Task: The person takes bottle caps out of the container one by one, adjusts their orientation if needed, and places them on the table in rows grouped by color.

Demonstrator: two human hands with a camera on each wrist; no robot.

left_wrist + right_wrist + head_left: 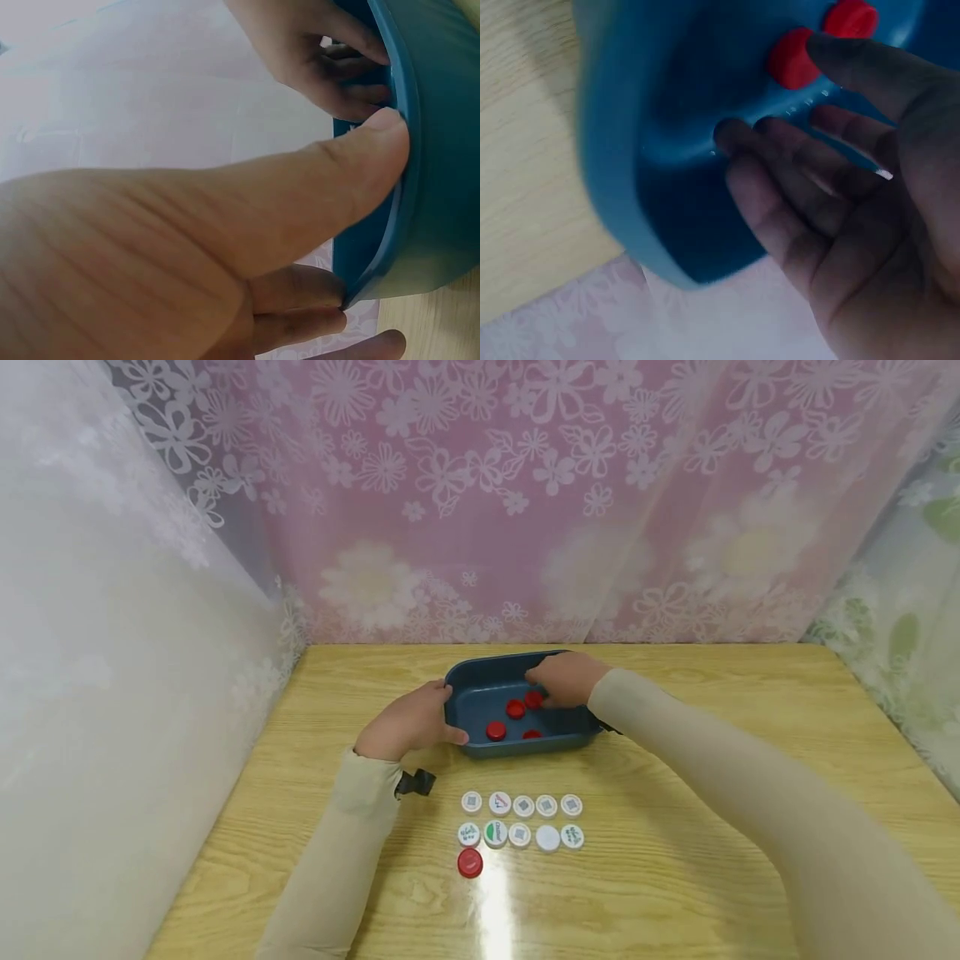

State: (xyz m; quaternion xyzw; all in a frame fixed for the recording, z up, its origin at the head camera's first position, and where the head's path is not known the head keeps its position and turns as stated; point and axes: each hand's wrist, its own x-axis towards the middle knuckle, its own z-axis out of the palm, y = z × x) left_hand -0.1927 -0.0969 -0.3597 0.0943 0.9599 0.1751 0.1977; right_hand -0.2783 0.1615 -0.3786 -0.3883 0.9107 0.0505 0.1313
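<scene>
A dark blue plastic bin stands on the table. My left hand holds its left end, with the thumb over the rim and the other fingers farther along that end. My right hand reaches into the bin's right part, its fingers loosely bent. In the right wrist view its thumb touches or nearly touches a red bottle cap, and another red cap lies beside that one. Several red caps lie on the bin floor. A small white patch shows between the right fingers; I cannot tell what it is.
In front of the bin, white bottle caps lie in two rows on the wooden table. Below the left end of the rows is a single red cap. Pink floral curtain hangs behind the table, with pale cloth at both sides.
</scene>
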